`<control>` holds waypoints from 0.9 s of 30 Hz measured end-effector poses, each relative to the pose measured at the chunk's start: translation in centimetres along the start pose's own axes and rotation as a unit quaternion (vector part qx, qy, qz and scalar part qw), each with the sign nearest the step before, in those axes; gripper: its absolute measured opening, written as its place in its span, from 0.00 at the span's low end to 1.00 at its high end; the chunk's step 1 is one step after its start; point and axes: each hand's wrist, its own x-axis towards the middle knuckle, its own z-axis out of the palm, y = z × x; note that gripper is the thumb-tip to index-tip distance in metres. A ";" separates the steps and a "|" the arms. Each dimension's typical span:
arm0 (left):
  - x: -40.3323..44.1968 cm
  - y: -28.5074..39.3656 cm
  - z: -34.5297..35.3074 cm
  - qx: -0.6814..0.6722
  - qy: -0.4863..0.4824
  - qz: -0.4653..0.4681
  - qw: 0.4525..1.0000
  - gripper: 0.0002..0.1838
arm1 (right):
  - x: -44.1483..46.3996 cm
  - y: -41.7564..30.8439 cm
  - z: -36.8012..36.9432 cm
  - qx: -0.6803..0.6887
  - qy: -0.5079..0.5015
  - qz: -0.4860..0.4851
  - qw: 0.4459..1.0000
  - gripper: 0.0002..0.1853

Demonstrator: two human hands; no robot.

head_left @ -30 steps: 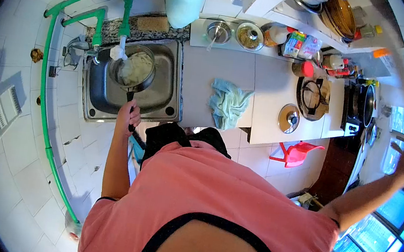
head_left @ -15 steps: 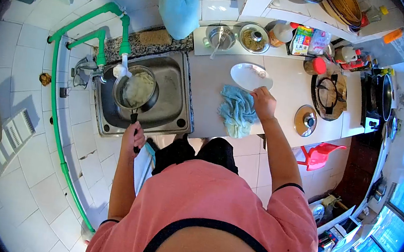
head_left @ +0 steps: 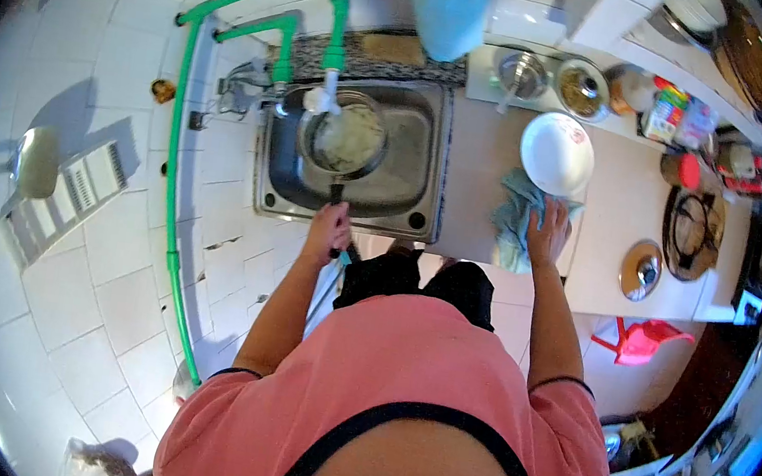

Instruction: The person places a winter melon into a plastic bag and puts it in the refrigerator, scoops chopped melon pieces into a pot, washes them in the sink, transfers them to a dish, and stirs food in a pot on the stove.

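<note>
My left hand [head_left: 330, 230] is closed around the black handle of a saucepan [head_left: 302, 143]. The pan sits in the sink under the tap [head_left: 321, 101], with pale, whitish pieces [head_left: 349, 137] in it that I cannot identify. On the counter, my right hand [head_left: 548, 231] rests with its fingers stretched out over a crumpled blue-green cloth [head_left: 515, 218]. Just beyond those fingertips lies a white plate [head_left: 554, 159] with a reddish mark near its rim, overlapping the cloth's far edge. Whether a fingertip touches the plate is unclear.
The steel sink [head_left: 420, 163] is left of the counter. Along the back stand a metal cup [head_left: 522, 74] and a lidded glass bowl [head_left: 581, 90]. To the right are a glass lid [head_left: 640, 269], a red-capped jar [head_left: 682, 170] and a burner ring [head_left: 688, 221]. A red stool [head_left: 642, 343] stands below.
My right hand has let go of the plate's rim and now lies on the cloth. The plate, tilted before, now faces up. My view has shifted left; my left hand keeps the saucepan handle.
</note>
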 end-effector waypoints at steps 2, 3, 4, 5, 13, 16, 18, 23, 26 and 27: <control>0.9 -0.3 -0.3 0.019 -0.013 0.016 1.000 0.15 | -2.9 -1.3 -2.4 -0.074 -0.142 -0.078 0.984 0.25; 1.1 -0.3 -0.2 0.012 -0.013 0.017 1.000 0.15 | -4.3 0.2 -2.6 -0.071 -0.167 -0.079 0.980 0.25; 1.5 -0.2 -0.2 0.008 -0.012 0.019 1.000 0.15 | -5.2 3.0 -2.5 -0.071 -0.192 -0.079 0.976 0.25; 1.9 -0.1 -0.2 0.018 -0.019 0.018 0.999 0.15 | -6.1 6.4 -2.0 -0.131 -0.193 -0.053 0.971 0.26; 3.0 0.0 -1.2 0.027 -0.033 0.023 0.999 0.15 | -0.2 3.2 -6.5 0.027 -0.062 0.030 0.997 0.14; 2.7 -0.2 -2.9 0.011 -0.038 -0.004 0.999 0.14 | 3.0 -5.4 -0.9 0.254 -0.106 0.107 0.955 0.08; 1.6 0.0 -4.3 0.085 -0.038 0.013 0.996 0.14 | 5.3 -12.7 2.7 0.430 -0.161 0.192 0.867 0.06; -1.3 1.2 -8.0 0.134 -0.016 -0.034 0.990 0.16 | 10.3 -26.5 8.8 0.617 -0.320 0.283 0.661 0.09; -2.7 1.9 -10.1 0.153 0.006 -0.044 0.987 0.13 | 12.3 -32.5 12.3 0.662 -0.350 0.359 0.557 0.09; -3.0 1.6 -10.7 0.151 0.007 -0.045 0.987 0.13 | 12.9 -34.2 12.9 0.674 -0.361 0.398 0.507 0.09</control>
